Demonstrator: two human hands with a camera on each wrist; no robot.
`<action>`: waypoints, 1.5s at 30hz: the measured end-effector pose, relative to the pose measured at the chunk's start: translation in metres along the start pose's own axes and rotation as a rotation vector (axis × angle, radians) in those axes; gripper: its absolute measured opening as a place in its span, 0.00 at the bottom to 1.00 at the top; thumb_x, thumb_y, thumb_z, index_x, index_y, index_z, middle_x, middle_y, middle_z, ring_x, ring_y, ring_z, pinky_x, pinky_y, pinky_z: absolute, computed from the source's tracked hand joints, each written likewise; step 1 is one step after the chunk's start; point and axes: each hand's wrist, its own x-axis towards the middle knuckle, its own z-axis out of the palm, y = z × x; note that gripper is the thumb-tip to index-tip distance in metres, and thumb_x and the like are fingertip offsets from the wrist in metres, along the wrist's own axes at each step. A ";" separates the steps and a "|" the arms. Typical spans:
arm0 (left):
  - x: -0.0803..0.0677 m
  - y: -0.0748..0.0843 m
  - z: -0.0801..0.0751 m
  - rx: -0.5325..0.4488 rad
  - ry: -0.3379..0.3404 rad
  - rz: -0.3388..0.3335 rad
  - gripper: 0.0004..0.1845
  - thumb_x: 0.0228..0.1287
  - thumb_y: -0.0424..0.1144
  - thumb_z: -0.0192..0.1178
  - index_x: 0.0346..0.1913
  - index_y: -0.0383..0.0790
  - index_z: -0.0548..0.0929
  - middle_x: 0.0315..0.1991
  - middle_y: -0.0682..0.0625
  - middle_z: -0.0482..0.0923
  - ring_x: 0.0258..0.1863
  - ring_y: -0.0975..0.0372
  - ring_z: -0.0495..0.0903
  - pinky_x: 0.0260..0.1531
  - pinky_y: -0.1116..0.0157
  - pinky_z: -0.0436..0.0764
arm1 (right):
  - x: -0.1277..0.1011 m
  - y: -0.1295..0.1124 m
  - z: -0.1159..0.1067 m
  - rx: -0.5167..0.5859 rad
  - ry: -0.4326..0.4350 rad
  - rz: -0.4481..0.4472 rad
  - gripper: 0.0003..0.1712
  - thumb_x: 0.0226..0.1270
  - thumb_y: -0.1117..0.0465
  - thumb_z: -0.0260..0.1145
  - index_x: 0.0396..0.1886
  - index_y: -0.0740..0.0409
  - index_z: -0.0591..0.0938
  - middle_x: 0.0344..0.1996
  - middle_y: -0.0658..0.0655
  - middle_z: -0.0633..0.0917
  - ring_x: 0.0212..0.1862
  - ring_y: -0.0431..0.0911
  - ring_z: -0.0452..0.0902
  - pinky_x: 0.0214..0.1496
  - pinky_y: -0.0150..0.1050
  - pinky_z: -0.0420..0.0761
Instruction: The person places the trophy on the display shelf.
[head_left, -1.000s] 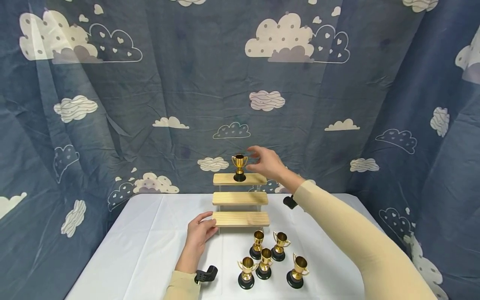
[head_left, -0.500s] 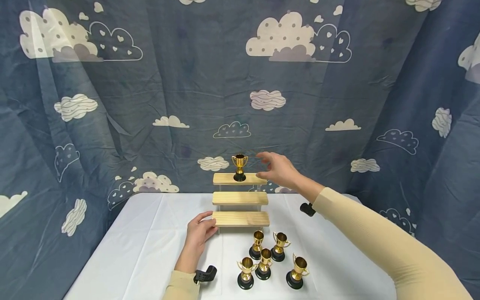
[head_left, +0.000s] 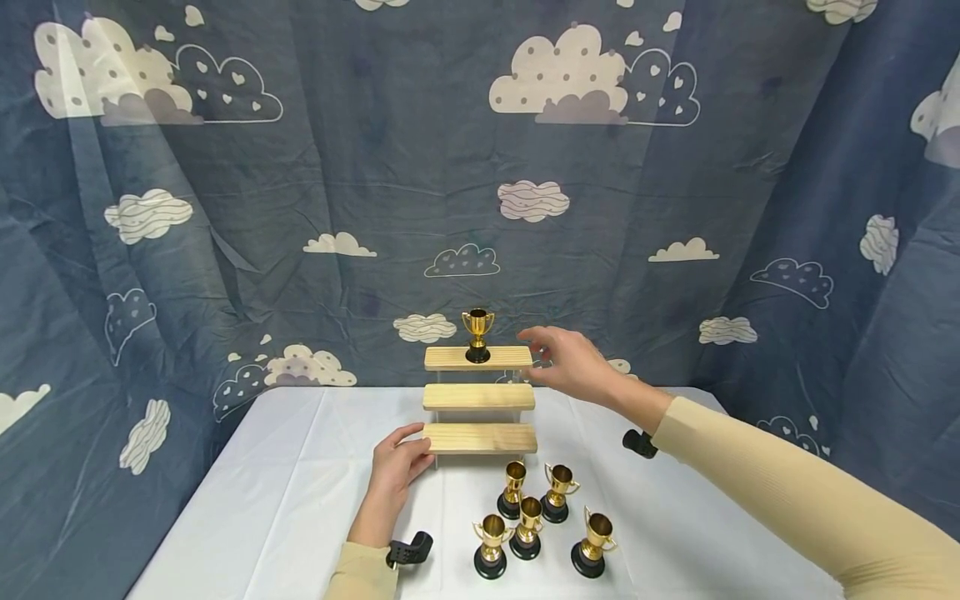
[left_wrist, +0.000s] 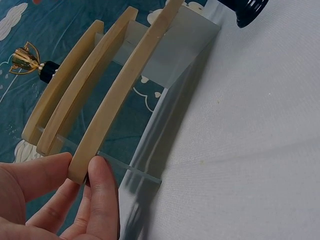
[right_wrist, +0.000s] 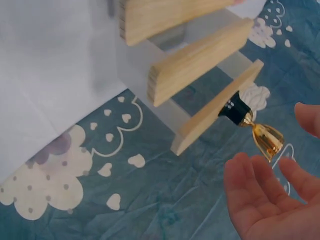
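Note:
A three-tier stand with pale wooden shelves (head_left: 480,437) and clear side panels stands on the table. My left hand (head_left: 395,471) pinches the left end of its lowest shelf; in the left wrist view the thumb and fingers (left_wrist: 102,187) close round that board end. On the middle of the top shelf stands one upright gold trophy cup (head_left: 477,333) with a black base. My right hand (head_left: 573,362) is just right of the top shelf, fingers parted and holding nothing. In the right wrist view the trophy cup (right_wrist: 267,140) shows beyond the open fingers (right_wrist: 250,185).
Several more gold trophy cups (head_left: 527,527) stand upright on the white cloth in front of the stand, one of them (head_left: 594,542) apart to the right. The white tablecloth (head_left: 300,500) reaches back to a blue cloud-patterned curtain (head_left: 405,167).
My right hand has drawn away from the trophy cup on the top shelf, moving right and slightly down. The cup stays in place. My left hand keeps its pinch on the lowest shelf.

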 end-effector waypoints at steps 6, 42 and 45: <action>0.003 -0.002 0.001 0.001 0.013 0.000 0.24 0.60 0.25 0.66 0.61 0.33 0.80 0.44 0.38 0.83 0.36 0.59 0.86 0.37 0.64 0.87 | -0.018 -0.001 0.001 -0.002 -0.013 -0.039 0.32 0.62 0.52 0.75 0.65 0.49 0.78 0.52 0.54 0.83 0.47 0.45 0.81 0.46 0.45 0.83; 0.000 0.000 -0.003 -0.014 -0.015 -0.014 0.25 0.61 0.26 0.67 0.63 0.32 0.78 0.47 0.37 0.82 0.38 0.58 0.85 0.41 0.62 0.87 | -0.101 0.000 0.042 0.041 -0.162 -0.050 0.30 0.60 0.51 0.76 0.62 0.42 0.80 0.45 0.40 0.81 0.43 0.40 0.80 0.38 0.35 0.80; 0.001 -0.001 -0.003 -0.019 -0.013 -0.014 0.25 0.61 0.26 0.67 0.62 0.32 0.79 0.48 0.36 0.82 0.38 0.58 0.85 0.41 0.62 0.87 | -0.106 0.000 0.044 0.062 -0.190 -0.030 0.30 0.60 0.50 0.76 0.62 0.41 0.79 0.45 0.40 0.81 0.43 0.41 0.80 0.37 0.35 0.80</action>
